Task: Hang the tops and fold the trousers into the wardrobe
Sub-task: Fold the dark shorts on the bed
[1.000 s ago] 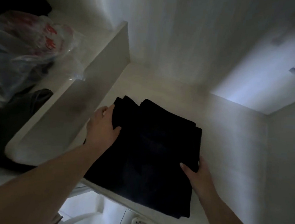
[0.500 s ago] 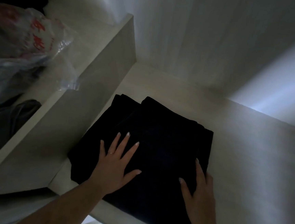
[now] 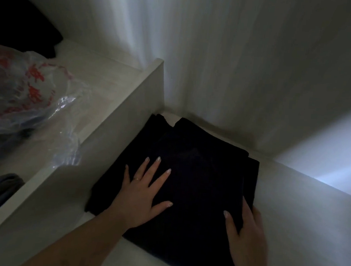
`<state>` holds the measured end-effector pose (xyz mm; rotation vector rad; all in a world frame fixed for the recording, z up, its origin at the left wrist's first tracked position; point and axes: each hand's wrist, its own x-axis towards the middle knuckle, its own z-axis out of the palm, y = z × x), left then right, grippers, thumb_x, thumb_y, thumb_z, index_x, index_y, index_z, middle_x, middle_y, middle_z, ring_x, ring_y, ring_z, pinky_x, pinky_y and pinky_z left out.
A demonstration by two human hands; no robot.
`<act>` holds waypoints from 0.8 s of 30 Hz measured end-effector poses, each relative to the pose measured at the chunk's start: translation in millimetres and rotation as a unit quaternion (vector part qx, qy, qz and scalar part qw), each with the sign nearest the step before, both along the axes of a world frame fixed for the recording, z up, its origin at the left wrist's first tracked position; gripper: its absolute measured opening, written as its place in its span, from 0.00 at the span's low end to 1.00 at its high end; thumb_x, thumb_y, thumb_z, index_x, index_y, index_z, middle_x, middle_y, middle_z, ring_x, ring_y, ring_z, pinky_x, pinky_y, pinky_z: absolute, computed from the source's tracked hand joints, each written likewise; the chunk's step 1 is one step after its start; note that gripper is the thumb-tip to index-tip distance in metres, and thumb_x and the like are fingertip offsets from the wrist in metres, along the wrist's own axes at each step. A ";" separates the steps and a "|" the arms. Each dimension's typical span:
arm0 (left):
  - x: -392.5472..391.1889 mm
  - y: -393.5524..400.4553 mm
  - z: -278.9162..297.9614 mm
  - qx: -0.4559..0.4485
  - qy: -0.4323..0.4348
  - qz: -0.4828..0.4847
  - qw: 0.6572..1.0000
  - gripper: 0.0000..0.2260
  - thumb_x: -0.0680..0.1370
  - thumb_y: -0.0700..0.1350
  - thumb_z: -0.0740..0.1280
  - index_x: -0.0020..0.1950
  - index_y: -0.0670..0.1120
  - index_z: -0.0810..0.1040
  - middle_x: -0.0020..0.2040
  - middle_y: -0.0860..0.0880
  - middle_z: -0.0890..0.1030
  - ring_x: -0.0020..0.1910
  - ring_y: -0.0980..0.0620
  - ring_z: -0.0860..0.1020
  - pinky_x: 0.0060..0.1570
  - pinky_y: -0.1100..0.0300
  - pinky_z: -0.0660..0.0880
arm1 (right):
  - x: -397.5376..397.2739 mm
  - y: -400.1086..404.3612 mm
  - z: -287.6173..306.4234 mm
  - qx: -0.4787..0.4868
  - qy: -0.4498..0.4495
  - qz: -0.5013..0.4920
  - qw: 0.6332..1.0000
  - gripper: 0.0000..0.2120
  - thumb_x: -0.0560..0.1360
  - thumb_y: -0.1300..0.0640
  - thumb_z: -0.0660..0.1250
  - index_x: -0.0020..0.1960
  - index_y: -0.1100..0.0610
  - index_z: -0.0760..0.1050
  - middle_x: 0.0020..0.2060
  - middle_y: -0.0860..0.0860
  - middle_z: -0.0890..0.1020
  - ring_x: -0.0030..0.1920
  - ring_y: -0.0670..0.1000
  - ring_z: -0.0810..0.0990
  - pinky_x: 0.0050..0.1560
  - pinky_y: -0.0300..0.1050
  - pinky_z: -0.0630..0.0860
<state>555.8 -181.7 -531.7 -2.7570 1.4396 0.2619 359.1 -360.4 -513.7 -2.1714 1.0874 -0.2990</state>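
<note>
Trousers (image 3: 189, 180), folded dark, lie on a wardrobe shelf (image 3: 290, 217) against its divider (image 3: 114, 140). The left hand (image 3: 141, 195) presses flat, fingers (image 3: 153, 169) spread; the right hand (image 3: 246, 234) cups the stack's right edge. Its near edge overhangs the shelf front and could slide out on release.

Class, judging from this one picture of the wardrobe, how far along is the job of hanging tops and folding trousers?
Done: dark folded trousers lie on the wardrobe shelf, against the divider panel. In hand: the left hand presses flat on top while the right hand holds their right edge, settling them. Left: no hung tops or hangers are visible, so that part cannot be judged.
</note>
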 end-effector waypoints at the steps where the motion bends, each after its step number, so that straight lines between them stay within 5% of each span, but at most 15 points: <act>1: 7.2 -6.3 -1.0 0.000 -0.004 -0.003 1.000 0.34 0.76 0.71 0.45 0.76 0.54 0.58 0.78 0.44 0.56 0.75 0.39 0.59 0.61 0.28 0.62 | 5.4 -5.9 -1.2 0.003 -0.011 0.000 1.000 0.28 0.75 0.53 0.67 0.73 0.46 0.63 0.63 0.53 0.71 0.59 0.55 0.75 0.54 0.45 0.71; 16: 31.4 -32.4 -5.8 -0.008 -0.019 -0.001 1.000 0.34 0.76 0.71 0.42 0.75 0.53 0.58 0.77 0.43 0.59 0.74 0.38 0.60 0.60 0.26 0.61 | 28.9 -38.3 -9.7 -0.009 -0.062 0.005 0.998 0.26 0.76 0.53 0.67 0.72 0.48 0.66 0.63 0.50 0.72 0.59 0.50 0.75 0.55 0.38 0.68; 21: 22.0 -32.5 5.7 -0.004 0.025 0.037 0.999 0.40 0.71 0.75 0.39 0.78 0.55 0.52 0.79 0.47 0.48 0.78 0.43 0.49 0.69 0.32 0.51 | 28.4 -39.1 -5.7 0.026 -0.070 0.000 0.997 0.25 0.76 0.51 0.66 0.72 0.49 0.67 0.64 0.50 0.72 0.61 0.50 0.73 0.58 0.38 0.67; 24: -0.9 -24.9 30.3 -0.066 0.096 0.096 0.989 0.33 0.76 0.65 0.56 0.77 0.52 0.55 0.78 0.48 0.54 0.77 0.48 0.52 0.74 0.44 0.52 | 30.2 -43.3 5.1 0.088 -0.063 -0.006 0.994 0.24 0.75 0.51 0.68 0.70 0.48 0.68 0.62 0.49 0.75 0.61 0.51 0.75 0.59 0.43 0.70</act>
